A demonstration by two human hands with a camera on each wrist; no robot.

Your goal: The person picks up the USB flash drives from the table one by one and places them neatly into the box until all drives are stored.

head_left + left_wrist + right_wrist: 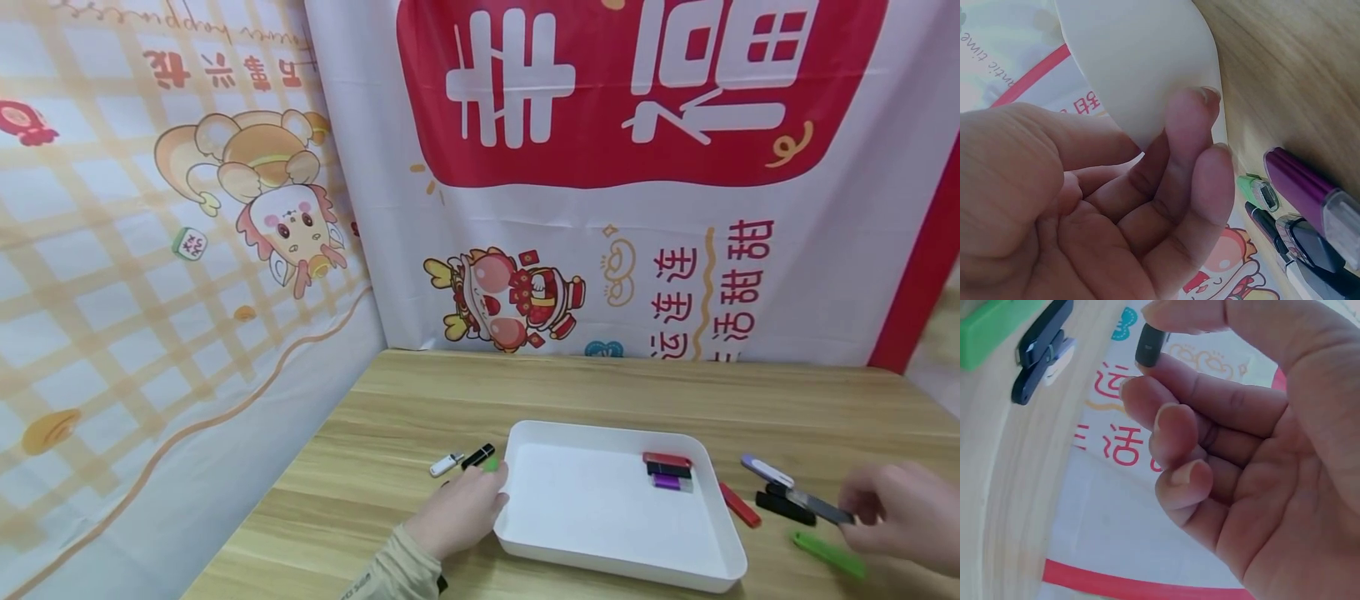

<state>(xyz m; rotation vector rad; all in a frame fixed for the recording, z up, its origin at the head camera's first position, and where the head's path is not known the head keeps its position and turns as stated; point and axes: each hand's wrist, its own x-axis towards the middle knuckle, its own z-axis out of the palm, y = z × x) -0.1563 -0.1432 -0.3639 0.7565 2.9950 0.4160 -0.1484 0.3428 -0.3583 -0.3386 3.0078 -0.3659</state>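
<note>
My left hand [459,515] grips the left wall of a shallow white tray [577,567]. In the left wrist view, thumb and fingers pinch its rim from both sides. Beside that hand lie USB sticks: white [446,465], black [478,456], green [1259,191] and purple [1300,187]. Over the table's right side, my right hand [903,518] pinches the end of a slim grey-and-black utility knife [821,507] between thumb and index finger. Its dark end [1149,347] shows in the right wrist view; the other fingers are loosely curled.
Red, black and purple USB sticks [666,469] lie in the tray's far right corner. Right of the tray lie a red cutter [740,505], a purple-and-white one [767,471], a black one [784,507] and a green one [828,555]. Printed cloths [510,217] hang behind and left.
</note>
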